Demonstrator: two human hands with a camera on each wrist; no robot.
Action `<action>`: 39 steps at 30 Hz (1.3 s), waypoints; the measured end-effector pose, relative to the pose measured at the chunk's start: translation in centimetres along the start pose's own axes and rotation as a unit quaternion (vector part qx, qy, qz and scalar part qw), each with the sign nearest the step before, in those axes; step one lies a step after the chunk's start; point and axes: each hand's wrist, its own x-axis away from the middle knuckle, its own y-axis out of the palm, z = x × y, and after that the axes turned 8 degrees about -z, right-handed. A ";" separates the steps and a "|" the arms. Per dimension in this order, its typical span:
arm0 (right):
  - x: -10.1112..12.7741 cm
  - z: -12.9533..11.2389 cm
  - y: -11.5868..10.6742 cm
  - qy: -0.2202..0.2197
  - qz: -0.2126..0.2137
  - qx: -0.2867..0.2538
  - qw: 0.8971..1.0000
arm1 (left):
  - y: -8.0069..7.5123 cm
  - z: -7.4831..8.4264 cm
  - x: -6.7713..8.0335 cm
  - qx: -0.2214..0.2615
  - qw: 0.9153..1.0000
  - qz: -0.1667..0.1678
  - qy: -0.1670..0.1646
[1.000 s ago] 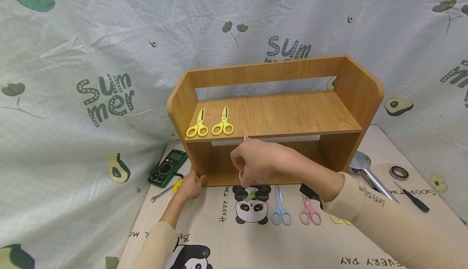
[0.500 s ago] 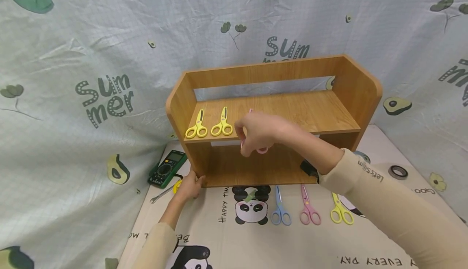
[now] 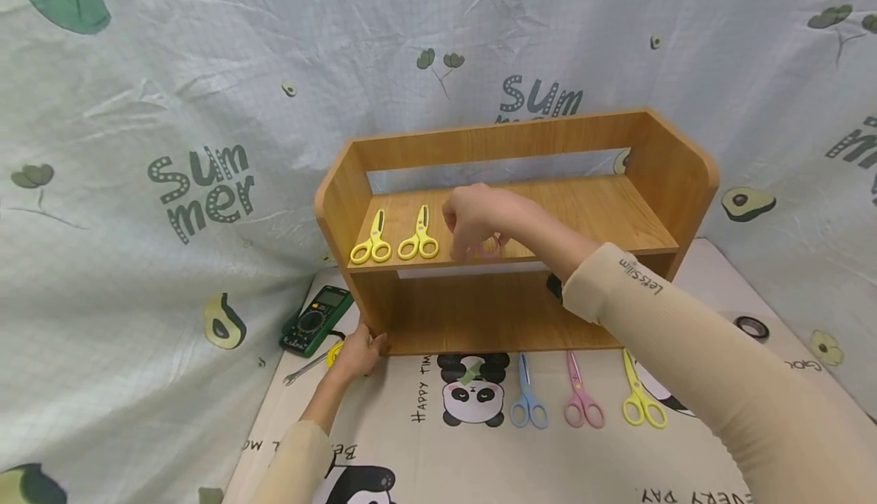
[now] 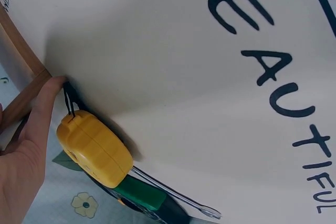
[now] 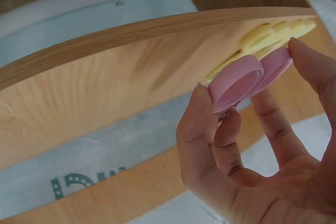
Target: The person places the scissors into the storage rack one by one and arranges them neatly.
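Over the upper board of a wooden two-tier shelf (image 3: 569, 218), my right hand (image 3: 479, 218) pinches pink scissors (image 5: 236, 82) by their handle loops. In the right wrist view, thumb and fingers press the loops from both sides; the blades are mostly hidden. Left of that hand, two yellow scissors (image 3: 419, 234) lie on the same board, blades toward the back. My left hand (image 3: 359, 350) holds the shelf's lower left corner; in the left wrist view its thumb lies along the wood. Beside this hand is a yellow tape measure (image 4: 97, 148) with a black strap.
Blue scissors (image 3: 527, 401), pink scissors (image 3: 581, 397) and yellow scissors (image 3: 640, 397) lie in front of the shelf. A green multimeter (image 3: 317, 320) and a wrench (image 3: 304, 369) are at the left. A roll of black tape (image 3: 751, 327) lies at the right. Printed cloth hangs behind.
My right hand has risen from in front of the lower compartment to above the upper board, carrying the pink scissors. The left hand has stayed at the shelf's corner.
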 end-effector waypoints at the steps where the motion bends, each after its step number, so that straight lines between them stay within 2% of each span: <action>1: -0.4 0.0 0.0 0.005 0.000 -0.002 1.000 | 0.0 -0.1 0.0 0.001 1.000 0.001 0.000; 10: -3.2 0.6 0.1 0.035 -0.009 -0.035 0.999 | 0.0 0.0 -0.2 -0.017 1.000 0.013 -0.001; 14: -4.0 0.4 0.0 0.039 -0.011 -0.032 0.999 | 0.0 0.0 -0.1 -0.013 1.000 0.009 -0.010; 17: -4.5 0.2 -0.2 0.042 -0.018 -0.024 0.999 | -0.1 0.1 0.0 -0.012 1.000 0.010 -0.004; 24: -5.3 0.3 -0.5 0.048 -0.050 -0.043 0.997 | 0.0 0.1 0.2 -0.026 0.999 0.021 0.032; 39: -5.6 0.2 -0.9 0.060 -0.103 -0.053 0.991 | 0.0 0.2 0.3 -0.018 0.999 0.020 0.023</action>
